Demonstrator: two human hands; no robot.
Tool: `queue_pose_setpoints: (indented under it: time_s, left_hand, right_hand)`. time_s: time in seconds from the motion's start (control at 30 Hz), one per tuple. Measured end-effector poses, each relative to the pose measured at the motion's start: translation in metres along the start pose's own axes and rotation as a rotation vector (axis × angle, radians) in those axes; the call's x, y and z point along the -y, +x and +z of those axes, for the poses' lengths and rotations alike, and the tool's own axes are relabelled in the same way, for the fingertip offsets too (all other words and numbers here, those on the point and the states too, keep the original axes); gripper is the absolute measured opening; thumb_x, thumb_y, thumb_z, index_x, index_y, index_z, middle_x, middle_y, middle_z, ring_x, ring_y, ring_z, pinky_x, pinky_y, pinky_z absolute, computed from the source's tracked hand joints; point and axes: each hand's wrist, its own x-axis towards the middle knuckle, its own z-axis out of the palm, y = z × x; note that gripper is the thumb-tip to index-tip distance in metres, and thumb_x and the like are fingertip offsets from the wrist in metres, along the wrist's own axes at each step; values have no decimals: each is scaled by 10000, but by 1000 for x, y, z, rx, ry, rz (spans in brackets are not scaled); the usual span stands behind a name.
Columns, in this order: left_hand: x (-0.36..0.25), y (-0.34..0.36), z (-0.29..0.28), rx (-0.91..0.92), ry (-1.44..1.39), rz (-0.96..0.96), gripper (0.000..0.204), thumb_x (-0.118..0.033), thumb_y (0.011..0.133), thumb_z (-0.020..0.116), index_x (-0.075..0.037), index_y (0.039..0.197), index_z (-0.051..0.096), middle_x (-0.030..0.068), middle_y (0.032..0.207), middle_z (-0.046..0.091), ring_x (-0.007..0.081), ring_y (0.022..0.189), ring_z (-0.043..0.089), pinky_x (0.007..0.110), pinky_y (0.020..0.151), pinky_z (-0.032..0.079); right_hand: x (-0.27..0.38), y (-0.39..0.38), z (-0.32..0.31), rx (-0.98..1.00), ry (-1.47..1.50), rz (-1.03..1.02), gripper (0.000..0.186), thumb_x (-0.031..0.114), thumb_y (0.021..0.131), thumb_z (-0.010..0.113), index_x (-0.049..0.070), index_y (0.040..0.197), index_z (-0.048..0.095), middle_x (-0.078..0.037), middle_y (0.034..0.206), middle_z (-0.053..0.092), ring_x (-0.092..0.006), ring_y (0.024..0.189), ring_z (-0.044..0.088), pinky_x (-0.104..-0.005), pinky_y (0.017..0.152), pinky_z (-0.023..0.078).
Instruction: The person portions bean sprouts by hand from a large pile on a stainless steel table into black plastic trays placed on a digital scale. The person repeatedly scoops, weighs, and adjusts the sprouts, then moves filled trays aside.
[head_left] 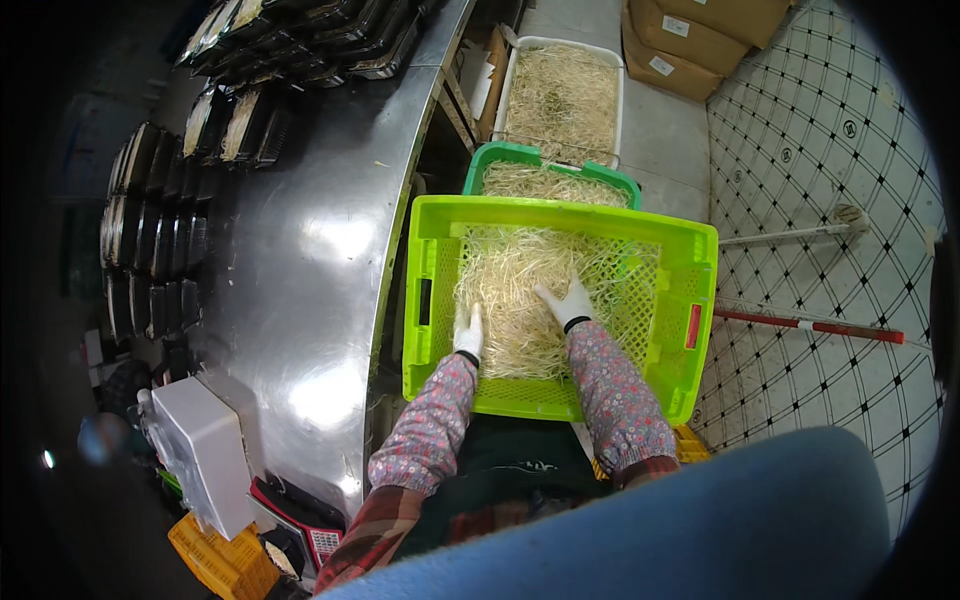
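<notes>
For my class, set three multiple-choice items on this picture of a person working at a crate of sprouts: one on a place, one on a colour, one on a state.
1. Where does the steel table lie from the lime crate?
A. to its left
B. to its right
C. under it

2. What colour are the gloves on both hands?
A. blue
B. white
C. black

3. What state is the lime crate in?
A. empty
B. lidded
C. partly filled with pale sprouts

Answers:
1 A, the shiny tabletop runs along the crate's left side.
2 B, the left hand and the right hand both wear white gloves.
3 C, the sprouts cover the left and middle, while bare mesh shows at the right, and both hands rest on the heap.
</notes>
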Motion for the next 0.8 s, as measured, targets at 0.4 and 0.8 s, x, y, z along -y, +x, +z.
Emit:
queue_pose_setpoints:
  time_s: [0.4, 0.8]
  left_hand:
    - [-101, -126, 31, 159, 19, 153, 806, -539, 940, 561, 88, 1420, 395, 283, 1411, 474, 369, 1338, 427, 393, 1128, 308]
    - [60, -59, 27, -7, 125, 403, 826, -397, 825, 733, -12, 1468, 387, 241, 1476, 426, 368, 1396, 364, 420, 1170, 263]
  right_hand:
    - [-64, -64, 0, 193, 1145, -118, 555, 237, 814, 788, -9, 1270, 589, -112, 1182, 665, -203, 1026, 639, -350, 931, 494]
    - [-196, -74, -75, -482, 553, -8, 791, 277, 858, 760, -8, 1484, 369, -196, 1503, 418, -278, 1392, 398, -355, 1141, 310]
